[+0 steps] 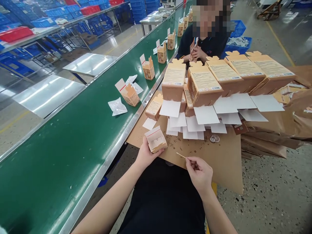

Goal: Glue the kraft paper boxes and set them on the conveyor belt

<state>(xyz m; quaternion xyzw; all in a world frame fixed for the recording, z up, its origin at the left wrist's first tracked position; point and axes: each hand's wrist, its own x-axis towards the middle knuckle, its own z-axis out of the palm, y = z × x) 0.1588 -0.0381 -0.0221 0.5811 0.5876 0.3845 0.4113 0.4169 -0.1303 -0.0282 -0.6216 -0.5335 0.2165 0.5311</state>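
Observation:
My left hand [145,153] grips a small open cardboard box [158,146], its flap with a red strip raised and its inside facing me. To the right, my right hand [200,172] pinches a thin stick [180,155] that looks like a cotton swab, its tip pointing left toward the box without touching it. Both hands are above the near edge of a brown cardboard sheet [226,169]. A small clear round dish [214,138] rests on the sheet beyond my right hand.
Stacked cartons [204,79] with white flaps hanging cover the table's far side. Left runs a green conveyor belt [73,149] carrying open boxes [131,95] and silvery pouches [117,106]. A co-worker [202,45] sits behind the stack, holding something. Brown wrapping paper [280,130] lies right.

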